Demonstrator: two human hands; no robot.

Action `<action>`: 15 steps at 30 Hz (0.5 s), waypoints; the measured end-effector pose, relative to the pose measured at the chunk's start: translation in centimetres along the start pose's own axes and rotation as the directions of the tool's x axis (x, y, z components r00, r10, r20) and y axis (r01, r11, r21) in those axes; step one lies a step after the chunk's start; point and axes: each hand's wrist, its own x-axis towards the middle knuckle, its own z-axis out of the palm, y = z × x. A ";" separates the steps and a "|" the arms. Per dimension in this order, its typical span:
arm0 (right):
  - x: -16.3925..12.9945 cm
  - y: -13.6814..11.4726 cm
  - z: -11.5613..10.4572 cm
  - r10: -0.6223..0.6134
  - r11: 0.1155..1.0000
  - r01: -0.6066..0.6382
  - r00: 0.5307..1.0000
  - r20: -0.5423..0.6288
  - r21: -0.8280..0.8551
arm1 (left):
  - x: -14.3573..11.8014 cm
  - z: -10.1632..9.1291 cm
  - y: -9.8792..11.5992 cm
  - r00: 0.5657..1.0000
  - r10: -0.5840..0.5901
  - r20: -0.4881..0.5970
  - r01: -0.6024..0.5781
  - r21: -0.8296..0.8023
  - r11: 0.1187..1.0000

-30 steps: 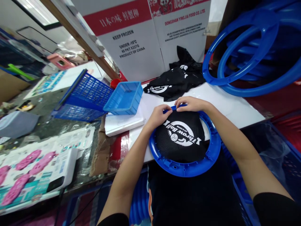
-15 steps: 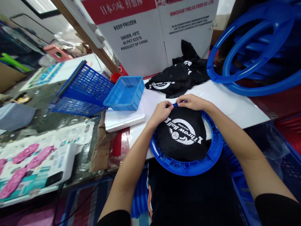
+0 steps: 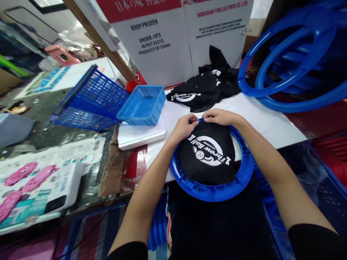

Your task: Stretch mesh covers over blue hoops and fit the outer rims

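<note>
A blue plastic ring point(image 3: 214, 193) rests at the table's front edge, its near side over my lap. Inside it lies a round black mesh net point(image 3: 207, 155) with white "Throw Ball" lettering; a gap shows between net and ring at the right. My left hand point(image 3: 187, 124) pinches the net's edge at the ring's far rim. Right beside it, my right hand point(image 3: 218, 116) pinches the same edge, fingertips close to the left ones. The fingers hide the exact spot where net and rim meet.
More black nets point(image 3: 200, 92) lie against a white carton point(image 3: 162, 54). Blue rings point(image 3: 276, 86) lean at the right. At left are a shallow blue tray point(image 3: 143, 104) on a white box point(image 3: 143, 136), a blue basket point(image 3: 94, 97) and a package of pink pieces point(image 3: 21, 173).
Both hands keep nearly the same grip at the far rim, with only slight finger movement. The whole view has shifted a little.
</note>
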 end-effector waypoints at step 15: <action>-0.8 -0.5 -0.4 0.010 0.999 -0.010 1.000 -0.001 0.037 | -1.5 -2.0 0.1 0.958 0.192 0.214 -0.230 0.172 0.958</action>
